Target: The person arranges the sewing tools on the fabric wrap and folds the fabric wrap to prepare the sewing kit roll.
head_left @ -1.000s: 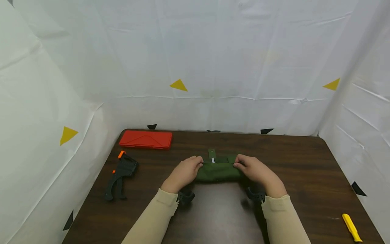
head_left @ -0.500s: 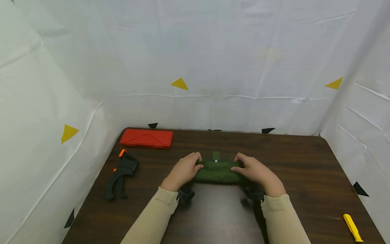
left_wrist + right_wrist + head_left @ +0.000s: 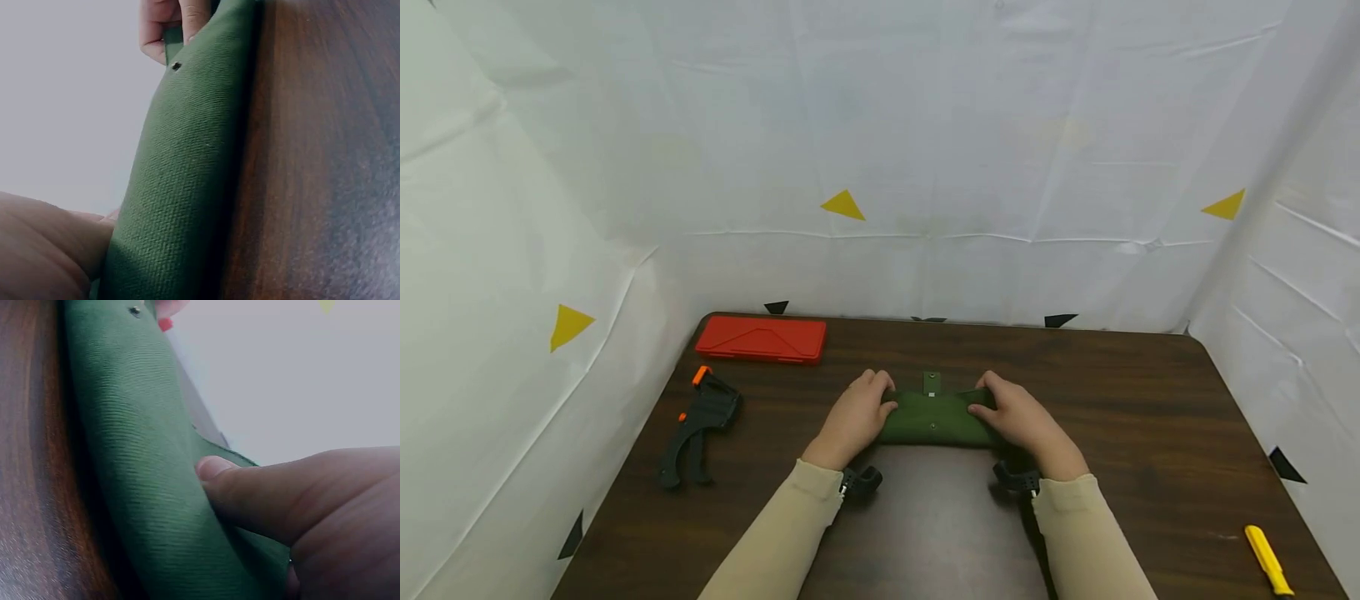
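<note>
A green cloth pouch (image 3: 934,418), folded into a thick band, lies across the middle of the table. A small metal snap stud (image 3: 933,426) sits on its near face, and a short strap (image 3: 932,382) sticks out past its far edge. My left hand (image 3: 855,417) grips the left end, thumb on the near side and fingers behind. At the other end my right hand (image 3: 1024,422) holds it likewise. In the right wrist view the right thumb (image 3: 250,494) presses the cloth beside a loose edge. The cloth hides the fingertips behind it.
A red flat case (image 3: 762,339) lies at the back left of the dark wood table (image 3: 1150,433). In front of it is a black clamp (image 3: 703,427) with orange parts. A yellow-handled tool (image 3: 1266,558) rests near the right edge. White sheeting (image 3: 940,125) walls the table in.
The pouch's near part has been folded away from me, covering the inside that showed beyond it. My thumbs have shifted onto its near face, where the snap stud now shows.
</note>
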### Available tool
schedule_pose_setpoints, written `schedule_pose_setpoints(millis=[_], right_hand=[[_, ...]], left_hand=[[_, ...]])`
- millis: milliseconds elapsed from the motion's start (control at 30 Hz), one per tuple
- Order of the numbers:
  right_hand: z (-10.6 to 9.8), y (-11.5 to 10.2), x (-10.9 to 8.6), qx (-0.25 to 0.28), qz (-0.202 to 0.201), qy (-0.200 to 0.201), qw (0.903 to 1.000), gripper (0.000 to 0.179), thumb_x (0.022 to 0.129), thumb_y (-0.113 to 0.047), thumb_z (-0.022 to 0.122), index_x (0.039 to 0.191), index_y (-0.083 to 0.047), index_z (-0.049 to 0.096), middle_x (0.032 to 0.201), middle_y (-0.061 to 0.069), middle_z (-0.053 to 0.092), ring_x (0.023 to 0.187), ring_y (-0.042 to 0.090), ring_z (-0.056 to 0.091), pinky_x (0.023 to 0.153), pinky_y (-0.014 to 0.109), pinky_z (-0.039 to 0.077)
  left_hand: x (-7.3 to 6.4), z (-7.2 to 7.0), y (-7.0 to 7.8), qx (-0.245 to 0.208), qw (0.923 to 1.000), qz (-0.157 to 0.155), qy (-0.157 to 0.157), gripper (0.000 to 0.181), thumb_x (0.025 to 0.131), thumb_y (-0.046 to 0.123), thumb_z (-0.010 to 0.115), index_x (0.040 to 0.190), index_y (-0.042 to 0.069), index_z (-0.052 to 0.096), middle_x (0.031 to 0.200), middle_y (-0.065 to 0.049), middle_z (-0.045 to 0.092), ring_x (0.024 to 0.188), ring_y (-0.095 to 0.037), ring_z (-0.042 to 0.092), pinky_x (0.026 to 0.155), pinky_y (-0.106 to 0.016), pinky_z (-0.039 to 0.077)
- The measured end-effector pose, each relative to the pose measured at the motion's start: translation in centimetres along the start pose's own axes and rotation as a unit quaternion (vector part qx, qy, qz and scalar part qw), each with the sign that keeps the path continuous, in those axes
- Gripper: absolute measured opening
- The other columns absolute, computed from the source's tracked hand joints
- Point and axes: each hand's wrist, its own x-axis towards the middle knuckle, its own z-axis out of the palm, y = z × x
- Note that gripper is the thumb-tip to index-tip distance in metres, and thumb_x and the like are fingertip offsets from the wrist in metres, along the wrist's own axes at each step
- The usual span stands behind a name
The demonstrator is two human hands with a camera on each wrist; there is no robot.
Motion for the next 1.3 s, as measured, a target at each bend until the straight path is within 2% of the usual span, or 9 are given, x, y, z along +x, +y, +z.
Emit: schedule_pose_setpoints(millis=[133,200,267,367,433,500,700,967,1300], right_hand=[[0.2,0.0,0.1,-0.011,-0.003,0.011,0.9999,0.025,0.104,-0.024,0.076,0.119,-0.008,0.063,0.116,0.011,0.072,0.099,0.023,0.065,0.089,0.049,0.055],[0.3,0.0,0.2,-0.016,-0.003,0.014,0.9998,0.024,0.104,-0.024,0.077,0.117,-0.008,0.064,0.116,0.011,0.070,0.102,0.024,0.066,0.091,0.051,0.055],[0.4,0.1,0.3,-0.020,-0.004,0.014,0.9997,0.024,0.104,-0.023,0.077,0.116,-0.007,0.064,0.115,0.012,0.068,0.103,0.025,0.066,0.092,0.052,0.055],[0.6,0.3,0.4,-0.022,-0.005,0.016,0.9996,0.025,0.104,-0.023,0.077,0.118,-0.007,0.063,0.116,0.013,0.066,0.104,0.027,0.065,0.094,0.053,0.056],[0.6,0.2,0.4,-0.027,-0.012,0.024,0.9993,0.027,0.104,-0.021,0.077,0.121,-0.006,0.063,0.117,0.014,0.063,0.105,0.028,0.065,0.094,0.054,0.056],[0.6,0.1,0.3,-0.044,-0.024,0.046,0.9977,0.030,0.102,-0.019,0.080,0.123,-0.006,0.064,0.117,0.016,0.060,0.106,0.031,0.062,0.095,0.056,0.054],[0.1,-1.1,0.1,-0.088,-0.065,0.112,0.9878,0.033,0.094,-0.019,0.088,0.123,-0.012,0.074,0.114,0.012,0.059,0.105,0.035,0.052,0.091,0.056,0.042],[0.0,-1.6,-0.4,-0.124,-0.004,0.026,0.9919,0.022,0.098,-0.033,0.083,0.118,-0.026,0.076,0.111,0.005,0.063,0.109,0.034,0.054,0.084,0.052,0.033],[-0.3,-2.0,-0.6,-0.116,0.007,0.022,0.9930,0.021,0.099,-0.034,0.082,0.117,-0.027,0.074,0.107,0.003,0.062,0.108,0.034,0.053,0.089,0.060,0.031]], left_hand=[[-0.1,-0.2,0.3,0.044,0.9984,0.021,0.028,0.026,0.105,0.031,0.076,0.126,0.019,0.066,0.123,-0.004,0.060,0.109,-0.024,0.054,0.099,-0.049,0.043],[-0.1,-0.8,0.9,0.050,0.9976,0.042,0.024,0.027,0.106,0.031,0.075,0.128,0.019,0.068,0.132,-0.003,0.062,0.120,-0.026,0.057,0.107,-0.054,0.042],[-0.2,-1.7,1.9,0.038,0.9966,0.072,-0.013,0.030,0.108,0.033,0.072,0.134,0.019,0.070,0.145,-0.001,0.062,0.134,-0.025,0.058,0.119,-0.054,0.041],[-0.7,-2.6,3.4,0.013,0.9879,0.106,-0.113,0.049,0.110,0.040,0.067,0.152,0.014,0.063,0.167,-0.003,0.052,0.155,-0.025,0.050,0.127,-0.049,0.042],[-1.1,-2.6,4.1,0.006,0.9790,0.109,-0.173,0.063,0.110,0.045,0.064,0.162,0.011,0.052,0.176,-0.004,0.041,0.163,-0.025,0.039,0.130,-0.047,0.039],[-1.4,-2.2,4.5,0.018,0.9746,0.102,-0.199,0.071,0.110,0.049,0.064,0.166,0.010,0.045,0.179,-0.006,0.035,0.166,-0.026,0.034,0.132,-0.046,0.036],[-1.6,-1.3,4.6,0.045,0.9771,0.099,-0.183,0.069,0.109,0.046,0.066,0.165,0.009,0.047,0.175,-0.007,0.041,0.164,-0.026,0.038,0.132,-0.046,0.036],[-1.8,-1.6,5.0,0.044,0.9794,0.077,-0.182,0.060,0.110,0.038,0.067,0.162,0.013,0.051,0.174,-0.011,0.041,0.164,-0.032,0.037,0.130,-0.050,0.039],[-1.9,-1.5,4.8,0.073,0.9831,0.087,-0.143,0.047,0.108,0.021,0.071,0.153,0.023,0.059,0.163,-0.009,0.052,0.148,-0.032,0.054,0.114,-0.046,0.055]])
